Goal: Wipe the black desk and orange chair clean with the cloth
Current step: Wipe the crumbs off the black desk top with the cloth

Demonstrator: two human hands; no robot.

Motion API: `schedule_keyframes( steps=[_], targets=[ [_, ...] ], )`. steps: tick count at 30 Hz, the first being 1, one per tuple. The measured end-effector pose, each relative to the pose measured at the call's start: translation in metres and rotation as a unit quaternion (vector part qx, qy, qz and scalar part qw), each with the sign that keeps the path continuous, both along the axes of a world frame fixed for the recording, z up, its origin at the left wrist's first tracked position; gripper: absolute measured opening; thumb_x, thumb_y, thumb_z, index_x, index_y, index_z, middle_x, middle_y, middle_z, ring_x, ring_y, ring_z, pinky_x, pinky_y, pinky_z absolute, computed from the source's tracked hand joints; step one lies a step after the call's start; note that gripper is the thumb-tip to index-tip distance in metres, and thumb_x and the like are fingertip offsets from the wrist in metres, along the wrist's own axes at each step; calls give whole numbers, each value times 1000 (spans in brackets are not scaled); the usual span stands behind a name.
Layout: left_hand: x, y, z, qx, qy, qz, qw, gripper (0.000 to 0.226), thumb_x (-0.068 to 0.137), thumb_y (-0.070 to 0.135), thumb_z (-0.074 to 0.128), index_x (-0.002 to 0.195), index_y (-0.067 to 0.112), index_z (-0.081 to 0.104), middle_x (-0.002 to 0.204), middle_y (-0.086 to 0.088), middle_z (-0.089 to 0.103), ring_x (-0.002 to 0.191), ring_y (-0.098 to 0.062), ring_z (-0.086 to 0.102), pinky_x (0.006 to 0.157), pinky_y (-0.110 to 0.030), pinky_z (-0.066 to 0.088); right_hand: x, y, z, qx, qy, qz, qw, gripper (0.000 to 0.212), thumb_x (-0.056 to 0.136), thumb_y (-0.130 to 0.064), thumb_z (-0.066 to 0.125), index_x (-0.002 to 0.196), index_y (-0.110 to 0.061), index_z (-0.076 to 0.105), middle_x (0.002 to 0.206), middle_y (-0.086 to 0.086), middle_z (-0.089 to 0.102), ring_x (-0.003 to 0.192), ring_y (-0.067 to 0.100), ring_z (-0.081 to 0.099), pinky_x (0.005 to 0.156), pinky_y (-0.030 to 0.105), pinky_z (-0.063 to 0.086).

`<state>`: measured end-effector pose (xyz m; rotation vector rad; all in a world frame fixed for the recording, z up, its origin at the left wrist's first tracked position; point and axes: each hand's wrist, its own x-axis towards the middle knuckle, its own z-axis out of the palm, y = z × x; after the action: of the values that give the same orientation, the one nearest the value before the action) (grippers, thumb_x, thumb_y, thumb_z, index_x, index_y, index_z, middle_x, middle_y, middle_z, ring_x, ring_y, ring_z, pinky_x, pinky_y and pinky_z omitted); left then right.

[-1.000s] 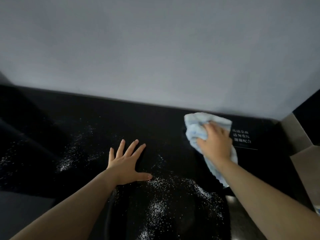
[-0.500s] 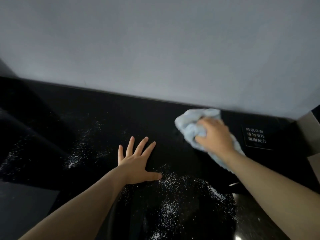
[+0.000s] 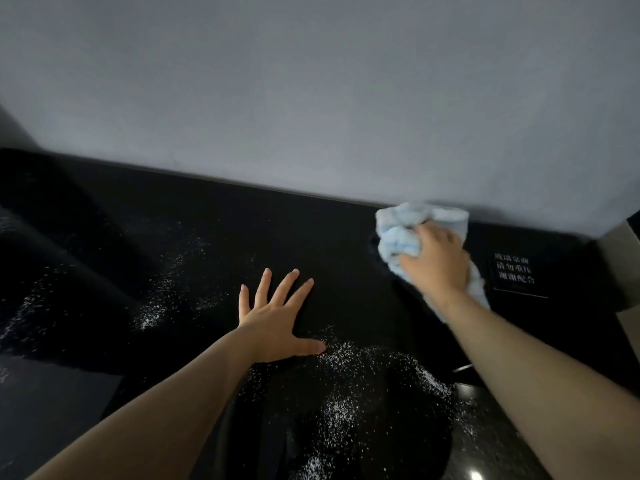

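Note:
The black desk [image 3: 311, 237] stretches along a grey wall, and white specks lie scattered over its near and left parts. A crumpled light blue cloth [image 3: 401, 233] sits at the desk's back right, close to the wall. My right hand [image 3: 436, 265] grips it and presses it on the surface. Flat on the desk's middle rests my left hand [image 3: 273, 317], palm down with fingers spread and thumb out beside the specks. No orange chair shows in this view.
A small black sign with white characters [image 3: 516, 271] lies on the desk right of the cloth. The grey wall [image 3: 311, 98] rises straight behind the desk. A beige panel [image 3: 623, 251] stands at the far right edge.
My right hand has pushed the cloth away from me, up to the wall at the back of the desk. The left hand stays flat in the same spot.

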<state>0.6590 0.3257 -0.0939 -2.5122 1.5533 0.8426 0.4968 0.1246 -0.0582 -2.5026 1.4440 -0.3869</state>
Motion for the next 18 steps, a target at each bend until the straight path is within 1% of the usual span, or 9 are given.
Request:
schedule_keyframes(
  steps=[2,3,5,7,9,10,13,16,18],
  targets=[
    [0,-1,-1,-3,-3,2,1000,109,67,79,52,143,44,-18,151,16,-30,135,-26,-37,107,-55,-19,2,37,-9,-38,-5,94,995,23,75,-35,48,90,-23,61,95,-2,63,95,25,60,73,38,50],
    [-1,-1,-1,-4,-6,3,1000,109,66,79,52,144,44,-17,151,16,-29,135,-26,-36,107,-56,-18,-5,58,-16,-28,-52,182,981,23,72,-37,51,87,-23,62,93,-4,63,92,23,60,75,38,50],
    [-2,-2,-1,-6,-11,6,1000,111,64,79,54,144,44,-15,152,15,-26,136,-26,-34,108,-56,-17,-24,79,-26,0,-48,344,938,24,70,-43,56,84,-25,61,92,-9,61,91,18,57,76,38,48],
    [-2,-1,1,-3,-11,5,1000,109,66,79,53,144,44,-15,152,15,-26,137,-26,-33,108,-56,-17,-42,62,-23,-16,-32,331,943,44,67,-50,47,94,-20,64,100,-4,63,97,19,56,83,33,44],
    [-2,0,5,-3,-5,3,1000,103,71,76,50,144,43,-15,152,15,-27,137,-26,-32,108,-55,-16,-60,31,-19,-49,-49,202,977,70,64,-54,38,117,-15,63,122,5,59,114,24,52,93,32,36],
    [-2,1,7,-2,0,4,1000,99,75,74,50,145,42,-13,153,15,-26,138,-27,-31,109,-55,-15,-70,15,-20,-51,-38,128,990,70,68,-53,41,125,-16,58,129,5,55,119,24,49,95,33,35],
    [-10,6,11,1,7,11,1000,86,86,62,46,147,38,-10,154,11,-23,140,-27,-26,111,-56,-10,-98,17,-15,-27,-19,54,998,54,74,-41,50,124,-22,58,126,2,56,116,22,49,91,36,37],
    [-21,18,10,-9,-12,5,1000,79,91,57,41,148,33,-9,156,9,-20,141,-26,-23,112,-54,-8,-121,76,-22,-2,-23,206,978,20,73,-43,41,86,-45,55,93,-24,60,90,-6,51,72,28,42],
    [-24,29,10,-15,-27,-10,999,79,91,57,40,149,31,-8,156,8,-18,142,-25,-21,114,-52,-7,-135,86,-24,19,7,316,949,9,73,-43,43,81,-47,48,93,-25,56,93,-9,49,70,22,40]
  ],
)
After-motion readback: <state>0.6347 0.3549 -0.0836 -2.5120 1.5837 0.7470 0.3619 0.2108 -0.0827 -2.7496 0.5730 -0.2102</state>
